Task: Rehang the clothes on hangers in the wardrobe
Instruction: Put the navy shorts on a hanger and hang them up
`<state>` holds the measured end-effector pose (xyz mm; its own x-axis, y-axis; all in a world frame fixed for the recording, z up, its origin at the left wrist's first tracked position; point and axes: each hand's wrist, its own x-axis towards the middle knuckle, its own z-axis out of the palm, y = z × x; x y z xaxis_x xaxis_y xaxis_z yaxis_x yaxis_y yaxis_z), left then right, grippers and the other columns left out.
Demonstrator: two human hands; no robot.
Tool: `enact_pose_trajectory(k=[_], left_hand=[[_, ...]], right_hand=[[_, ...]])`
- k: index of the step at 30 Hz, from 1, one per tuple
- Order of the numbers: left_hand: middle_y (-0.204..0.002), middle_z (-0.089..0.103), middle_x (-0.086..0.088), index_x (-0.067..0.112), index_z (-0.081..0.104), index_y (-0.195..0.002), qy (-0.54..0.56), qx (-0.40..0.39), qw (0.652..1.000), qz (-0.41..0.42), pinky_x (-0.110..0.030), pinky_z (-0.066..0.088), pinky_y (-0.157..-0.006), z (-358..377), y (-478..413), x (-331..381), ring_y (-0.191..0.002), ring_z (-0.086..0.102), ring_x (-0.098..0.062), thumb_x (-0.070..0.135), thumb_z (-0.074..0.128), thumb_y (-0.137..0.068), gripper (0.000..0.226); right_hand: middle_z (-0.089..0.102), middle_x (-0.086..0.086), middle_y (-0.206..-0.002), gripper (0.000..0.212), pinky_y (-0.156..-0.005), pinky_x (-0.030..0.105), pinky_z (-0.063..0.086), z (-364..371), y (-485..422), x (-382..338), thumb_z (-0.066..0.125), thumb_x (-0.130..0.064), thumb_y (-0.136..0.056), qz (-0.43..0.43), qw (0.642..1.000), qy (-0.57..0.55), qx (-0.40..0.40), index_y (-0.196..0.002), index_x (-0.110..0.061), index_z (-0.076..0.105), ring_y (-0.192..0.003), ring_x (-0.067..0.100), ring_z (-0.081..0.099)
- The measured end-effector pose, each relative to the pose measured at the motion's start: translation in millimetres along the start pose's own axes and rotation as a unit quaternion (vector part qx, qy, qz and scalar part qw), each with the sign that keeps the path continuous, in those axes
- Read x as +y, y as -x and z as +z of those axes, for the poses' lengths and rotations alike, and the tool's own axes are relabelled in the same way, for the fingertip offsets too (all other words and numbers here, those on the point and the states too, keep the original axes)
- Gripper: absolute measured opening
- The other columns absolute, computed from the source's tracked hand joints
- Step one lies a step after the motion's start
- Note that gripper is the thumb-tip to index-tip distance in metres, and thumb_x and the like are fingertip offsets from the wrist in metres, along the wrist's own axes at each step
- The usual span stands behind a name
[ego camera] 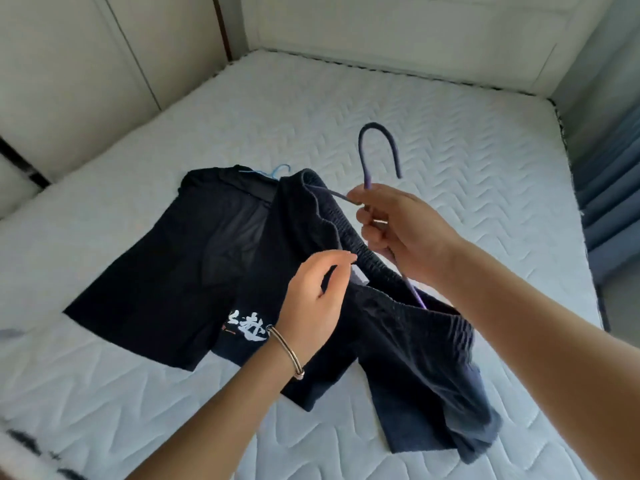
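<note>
While the dark shorts [415, 358] are held up above the bed [346, 98], their legs are left trailing on the white quilted mattress near its front edge. The purple hanger [366, 168] is gripped at its neck by the right hand [408, 233], whose fingers are curled round the wire, and its hook is pointed upward and away from the person. One arm of the hanger is seen running to the far side of the elastic waistband, and the other is passed downward under the right hand into the opening of the shorts, where its end is hidden by fabric. The near edge of the waistband is pinched between thumb and forefinger of the left hand [315, 299], just beside a pale label [358, 275] sewn inside. The two hands are kept close together but not touching, with the waistband stretched between them. A metal bracelet [287, 351] is worn on the left wrist.

To the left of the shorts, a black T-shirt [173, 271] is spread flat on the mattress, partly overlapped by them, and the hook of a light blue hanger [280, 169] is shown at its collar. White printed characters [247, 323] are visible on dark fabric beside the left wrist; which garment carries them cannot be told. Blue curtains [609, 188] are hung at the right edge.
</note>
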<state>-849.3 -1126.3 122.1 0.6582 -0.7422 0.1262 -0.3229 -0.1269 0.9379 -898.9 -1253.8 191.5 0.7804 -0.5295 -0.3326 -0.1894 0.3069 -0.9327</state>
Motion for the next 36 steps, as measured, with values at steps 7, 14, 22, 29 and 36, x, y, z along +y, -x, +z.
enact_pose_trajectory(k=[7, 14, 22, 29, 36], left_hand=[[-0.08, 0.073, 0.0, 0.02, 0.055, -0.096, -0.073, -0.06, 0.995, -0.029, -0.025, 0.049, -0.081, -114, 82, 123, -0.083, 0.068, -0.015, 0.029, 0.057, -0.087, 0.013], [-0.054, 0.062, 0.005, 0.019, 0.056, -0.07, -0.211, 0.083, 0.969, -0.102, -0.009, 0.04, -0.05, -236, 159, 179, -0.05, 0.054, -0.004, 0.02, 0.053, -0.085, 0.016], [-0.084, 0.068, -0.011, 0.008, 0.061, -0.086, -0.325, 0.288, 0.894, -0.109, -0.02, 0.045, -0.051, -366, 232, 186, -0.055, 0.052, -0.017, 0.019, 0.043, -0.094, 0.023], [-0.075, 0.066, -0.014, 0.001, 0.066, -0.08, -0.396, 0.345, 0.846, -0.093, -0.02, 0.032, -0.052, -495, 266, 168, -0.064, 0.051, -0.018, 0.021, 0.047, -0.093, 0.031], [-0.06, 0.059, 0.003, 0.01, 0.07, -0.082, -0.418, 0.375, 0.818, -0.124, -0.018, 0.036, -0.053, -618, 300, 164, -0.057, 0.05, -0.008, 0.035, 0.049, -0.091, 0.034]], right_hand=[[0.061, 0.011, -0.091, 0.02, -0.072, 0.022, 0.046, 117, 88, -59, 0.047, 0.002, -0.091, -0.047, 0.986, -0.073, -0.146, -0.105, -0.006, 0.057, -0.088, 0.02, 0.062], [0.058, 0.016, -0.127, 0.031, -0.086, 0.026, 0.046, 239, 165, -99, 0.04, 0.0, -0.095, -0.163, 0.942, 0.149, -0.253, -0.125, -0.004, 0.05, -0.107, 0.021, 0.058], [0.065, 0.026, -0.098, 0.016, -0.095, 0.057, 0.045, 391, 218, -117, 0.039, -0.001, -0.089, -0.289, 0.859, 0.312, -0.283, -0.09, 0.002, 0.054, -0.099, 0.046, 0.061], [0.072, 0.015, -0.077, 0.027, -0.081, 0.041, 0.057, 505, 208, -119, 0.041, -0.004, -0.088, -0.375, 0.799, 0.395, -0.255, -0.093, 0.008, 0.064, -0.075, 0.029, 0.071], [0.061, 0.013, -0.115, 0.037, -0.073, 0.013, 0.029, 592, 143, -97, 0.062, -0.021, -0.085, -0.41, 0.811, 0.392, -0.142, -0.12, -0.01, 0.059, -0.108, 0.026, 0.056]])
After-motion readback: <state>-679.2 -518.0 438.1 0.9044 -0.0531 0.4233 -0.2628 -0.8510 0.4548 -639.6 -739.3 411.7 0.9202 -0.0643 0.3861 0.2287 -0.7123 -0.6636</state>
